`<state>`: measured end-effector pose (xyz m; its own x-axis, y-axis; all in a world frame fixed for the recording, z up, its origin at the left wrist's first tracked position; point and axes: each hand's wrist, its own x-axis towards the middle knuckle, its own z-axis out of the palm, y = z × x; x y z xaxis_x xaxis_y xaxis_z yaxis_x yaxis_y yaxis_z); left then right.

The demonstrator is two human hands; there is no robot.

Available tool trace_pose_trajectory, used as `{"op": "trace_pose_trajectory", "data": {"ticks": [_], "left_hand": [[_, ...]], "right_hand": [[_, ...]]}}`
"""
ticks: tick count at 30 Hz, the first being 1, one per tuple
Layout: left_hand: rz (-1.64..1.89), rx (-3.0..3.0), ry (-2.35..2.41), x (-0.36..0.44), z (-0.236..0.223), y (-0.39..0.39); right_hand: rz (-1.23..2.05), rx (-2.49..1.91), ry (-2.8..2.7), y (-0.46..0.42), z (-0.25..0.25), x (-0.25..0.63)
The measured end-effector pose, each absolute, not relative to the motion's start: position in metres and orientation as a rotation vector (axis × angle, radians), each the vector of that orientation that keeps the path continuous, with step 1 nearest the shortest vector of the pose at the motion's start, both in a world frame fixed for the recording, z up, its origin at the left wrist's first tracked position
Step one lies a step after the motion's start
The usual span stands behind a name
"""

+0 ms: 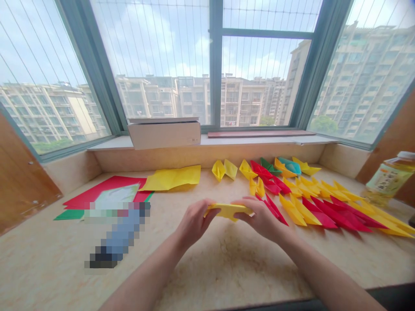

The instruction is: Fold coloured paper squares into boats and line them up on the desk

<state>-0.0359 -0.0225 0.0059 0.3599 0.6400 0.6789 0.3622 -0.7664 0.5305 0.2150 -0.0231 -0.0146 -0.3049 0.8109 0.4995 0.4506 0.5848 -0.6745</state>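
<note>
Left: yellow sheet (175,177) lies loose on counter (65,255); draught might shift it. Centre: left hand (195,219) and right hand (260,218) pinch folded yellow paper (227,211) between them, over counter; uneven pull could tear or skew it. Right: folded red paper (275,211) just beside right hand; outward sweep might crush it.

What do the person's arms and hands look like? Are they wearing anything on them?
The left hand and right hand wear no gloves, and no rings show. The left forearm and right forearm are bare too, with no sleeve, watch or bracelet in view. Both get narrower toward the wrist.
</note>
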Motion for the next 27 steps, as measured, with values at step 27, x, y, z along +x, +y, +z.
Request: {"op": "trace_pose_trajectory", "data": {"ticks": [27], "left_hand": [[1.150, 1.481, 0.805, -0.005, 0.005, -0.037]], "right_hand": [[1.198, -0.906, -1.389, -0.039, -0.015, 0.180]]}}
